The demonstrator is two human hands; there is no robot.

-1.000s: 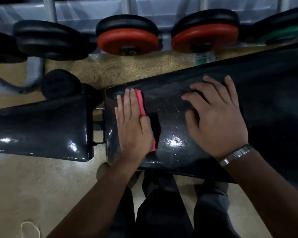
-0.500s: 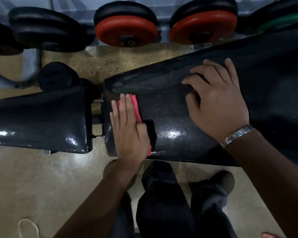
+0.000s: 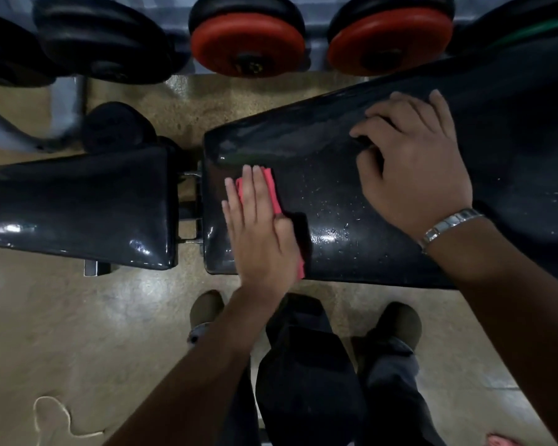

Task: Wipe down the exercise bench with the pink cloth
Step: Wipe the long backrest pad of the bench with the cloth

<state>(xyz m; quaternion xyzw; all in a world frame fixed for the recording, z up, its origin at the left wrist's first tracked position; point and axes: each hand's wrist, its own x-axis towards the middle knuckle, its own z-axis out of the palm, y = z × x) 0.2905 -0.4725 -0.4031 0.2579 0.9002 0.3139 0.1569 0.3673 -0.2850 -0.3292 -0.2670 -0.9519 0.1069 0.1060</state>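
- Left hand [image 3: 258, 226] lies flat on the pink cloth [image 3: 273, 191] with its fingers straight and close together. It grips nothing and presses the folded cloth onto the back pad [image 3: 335, 162] of the exercise bench [image 3: 512, 140], near the pad's left end.
- A second ago its fingertips reached almost to the pad's far edge. Now they sit about mid-width and the heel of the hand is at the near edge. The cloth's tail pokes just past that edge.
- I read this as one stroke pulled across the pad toward the person and nearly finished. The far strip it left looks smeared and glossy rather than beaded.
- Right hand [image 3: 413, 165] has kept its place further right on the same pad, palm down, fingers spread and the index finger bent, holding nothing. Its fingertips reach the far edge, but I cannot tell whether they hook over it.
- Droplets [image 3: 332, 201] still bead on the vinyl between the two hands, so that band is probably not wiped yet.
- To go on rightward, the bracing hand would likely have to move.
- Seat pad [image 3: 78, 201], across the hinge gap, shines, but I cannot tell whether it has been wiped.
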